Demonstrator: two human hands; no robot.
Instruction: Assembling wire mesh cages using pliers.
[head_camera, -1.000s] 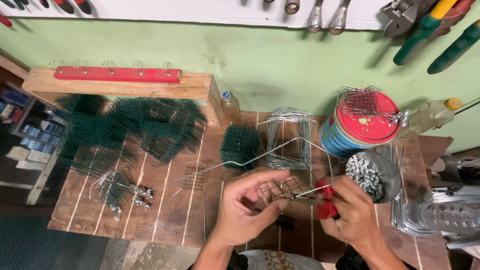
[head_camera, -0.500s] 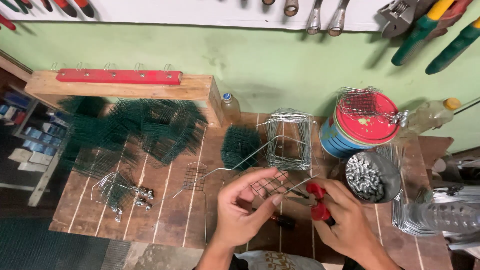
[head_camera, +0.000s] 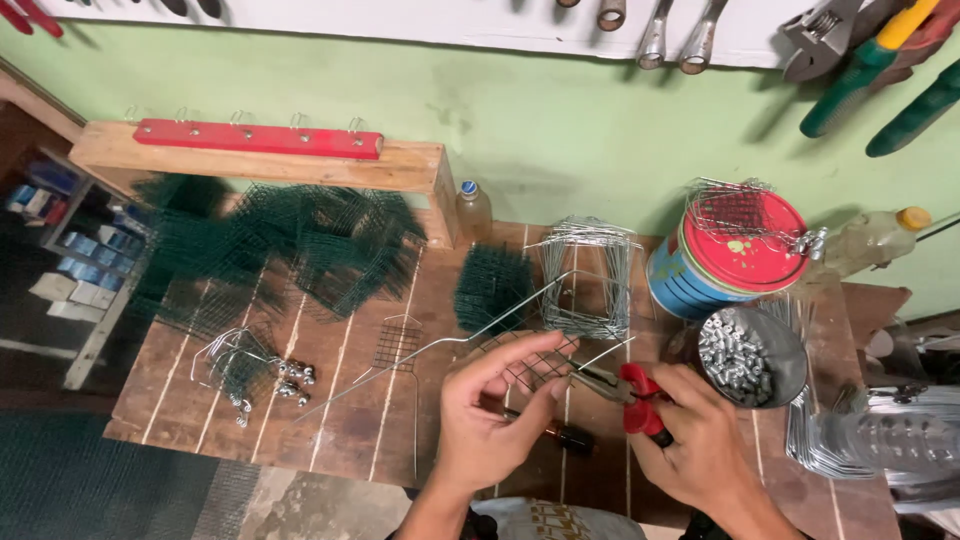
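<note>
My left hand (head_camera: 492, 410) pinches a small piece of wire mesh (head_camera: 530, 362) just above the wooden workbench (head_camera: 350, 440). Red-handled pliers (head_camera: 625, 392) are gripped in my right hand (head_camera: 700, 445), with their jaws pointing left at the edge of the mesh. A long bent wire (head_camera: 470, 330) runs from the mesh area toward the left. A dark screwdriver-like tool (head_camera: 560, 434) lies on the bench under my hands.
Piles of green wire mesh (head_camera: 280, 245) lie at back left, and a smaller green piece (head_camera: 492, 285) near a bare wire frame stack (head_camera: 590, 275). A red-lidded can (head_camera: 735, 255), a bowl of metal clips (head_camera: 750, 355), a small bottle (head_camera: 472, 210) and finished wire pieces (head_camera: 245, 365) stand around. Tools hang on the wall.
My right hand with the pliers has shifted left and down toward the mesh. My left hand has turned the mesh piece slightly and kept hold of it.
</note>
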